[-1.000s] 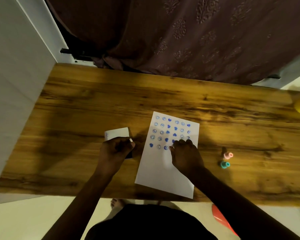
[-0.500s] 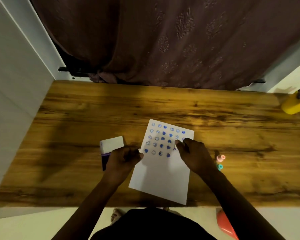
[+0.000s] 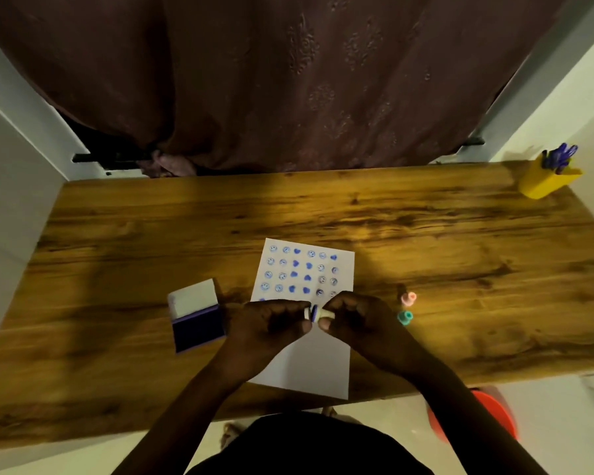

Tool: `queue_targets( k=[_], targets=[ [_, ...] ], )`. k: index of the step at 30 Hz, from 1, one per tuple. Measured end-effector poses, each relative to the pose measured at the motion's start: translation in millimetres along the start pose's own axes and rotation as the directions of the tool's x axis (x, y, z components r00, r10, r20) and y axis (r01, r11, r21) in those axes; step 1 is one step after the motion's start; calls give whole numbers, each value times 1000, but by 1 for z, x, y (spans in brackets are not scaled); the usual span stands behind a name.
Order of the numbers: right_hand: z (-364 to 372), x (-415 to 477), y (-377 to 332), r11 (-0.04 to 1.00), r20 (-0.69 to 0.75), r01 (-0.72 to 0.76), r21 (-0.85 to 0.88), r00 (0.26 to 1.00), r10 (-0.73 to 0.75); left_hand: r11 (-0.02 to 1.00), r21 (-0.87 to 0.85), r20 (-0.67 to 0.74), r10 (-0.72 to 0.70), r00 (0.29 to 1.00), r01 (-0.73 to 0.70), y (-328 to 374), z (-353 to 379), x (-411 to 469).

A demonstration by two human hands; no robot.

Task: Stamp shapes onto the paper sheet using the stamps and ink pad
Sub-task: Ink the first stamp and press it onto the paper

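Head view — paper: the paper sheet (image 3: 302,337) lies on the wooden table (image 3: 426,241) at lower centre of the frame, slightly askew, its near edge at the table's front edge.
Head view — stamped so far: the upper part of the sheet carries rows of blue marks, smiley faces and hearts in about six columns; the newest row sits just above the hands and is partly hidden by them.
Head view — still blank: the lower half of the sheet shows no marks, so by my reading the job is roughly half done and several rows remain.
Head view — stamp in hand: a small white stamp (image 3: 318,313) with a blue inked end is held above the middle of the sheet, lying sideways, not touching the paper.
Head view — left hand: the left hand (image 3: 271,323) is curled, its fingertips pinching the inked end of the stamp — possibly a cap, too small to tell.
Head view — right hand: the right hand (image 3: 354,317) is curled, pinching the white body of the same stamp.
Head view — ink pad: the ink pad (image 3: 198,323) sits open at centre left, just beside the left hand, lid raised.
Head view — spare stamps: a pink stamp (image 3: 408,298) and a teal stamp (image 3: 405,317) stand right of the sheet, near the right hand.
Head view — likely step: handling or swapping stamps rather than pressing.
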State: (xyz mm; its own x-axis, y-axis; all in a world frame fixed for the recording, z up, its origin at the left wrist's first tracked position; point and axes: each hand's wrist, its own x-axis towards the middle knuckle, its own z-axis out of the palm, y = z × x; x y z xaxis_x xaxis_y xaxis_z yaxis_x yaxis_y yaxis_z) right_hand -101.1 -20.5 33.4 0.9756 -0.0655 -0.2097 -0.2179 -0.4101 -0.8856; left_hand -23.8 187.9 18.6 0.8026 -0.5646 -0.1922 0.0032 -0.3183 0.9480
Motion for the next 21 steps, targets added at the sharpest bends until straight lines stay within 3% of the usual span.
queue_targets(
  k=[8,17,21],
  targets=[
    [-18,0,0,994,34,84,-72,996,-82,997,-15,38,73,997,-72,10,5,0],
    [-17,-4,10,980,-18,-1,197,1000,5,987,-86,-2,138,990,-138,11,18,6],
    [-16,-9,14,969,-15,-46,242,999,52,985,-76,-11,155,988,-155,7,26,9]
  ],
)
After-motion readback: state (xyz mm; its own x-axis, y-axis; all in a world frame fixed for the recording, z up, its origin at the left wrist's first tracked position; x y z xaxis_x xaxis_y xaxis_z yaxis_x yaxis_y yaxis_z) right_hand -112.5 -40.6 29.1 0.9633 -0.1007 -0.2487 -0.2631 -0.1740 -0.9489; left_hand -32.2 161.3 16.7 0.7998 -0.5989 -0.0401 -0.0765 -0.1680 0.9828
